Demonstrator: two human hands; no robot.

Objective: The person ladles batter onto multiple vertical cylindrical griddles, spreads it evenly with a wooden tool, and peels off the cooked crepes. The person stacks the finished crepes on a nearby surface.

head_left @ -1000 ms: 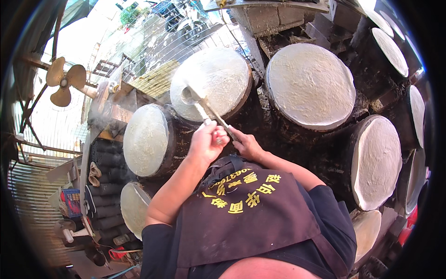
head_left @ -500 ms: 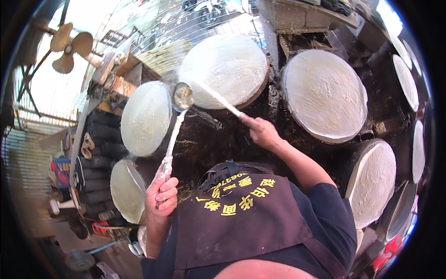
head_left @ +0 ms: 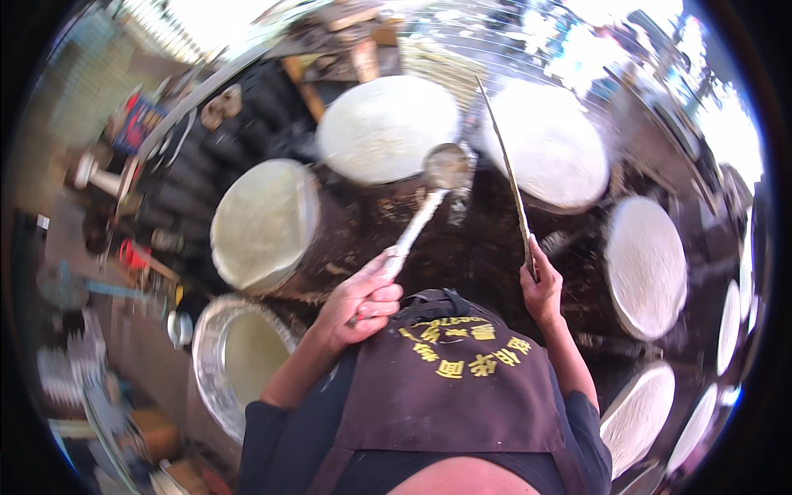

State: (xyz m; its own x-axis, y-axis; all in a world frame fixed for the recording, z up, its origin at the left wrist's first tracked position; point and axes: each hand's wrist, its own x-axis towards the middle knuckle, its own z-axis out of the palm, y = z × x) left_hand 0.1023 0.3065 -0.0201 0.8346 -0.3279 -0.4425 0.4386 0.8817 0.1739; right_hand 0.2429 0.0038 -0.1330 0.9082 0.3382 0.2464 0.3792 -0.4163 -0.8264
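My left hand (head_left: 363,305) is closed around the pale, coated handle of a ladle (head_left: 448,167). The ladle's round bowl hangs at the near right edge of a round griddle (head_left: 388,128) covered with white batter. In my right hand (head_left: 542,285) is a long thin stick (head_left: 507,165), pointing away from me. Its upper part passes in front of the left edge of another batter-covered griddle (head_left: 549,148). Whether the stick touches that griddle I cannot tell. A paler, wet-looking griddle (head_left: 264,223) lies beyond my left forearm.
A large tub (head_left: 206,355) with pale liquid stands beside my left arm. More coated griddles (head_left: 646,268) curve around on the right. Dark cylinders (head_left: 223,153) are stacked at the far left, with a red-handled tool (head_left: 136,256) nearer.
The view has turned left, bringing the tub into sight. My hands are farther apart. The stick, earlier slanting left across a griddle, now points away from me.
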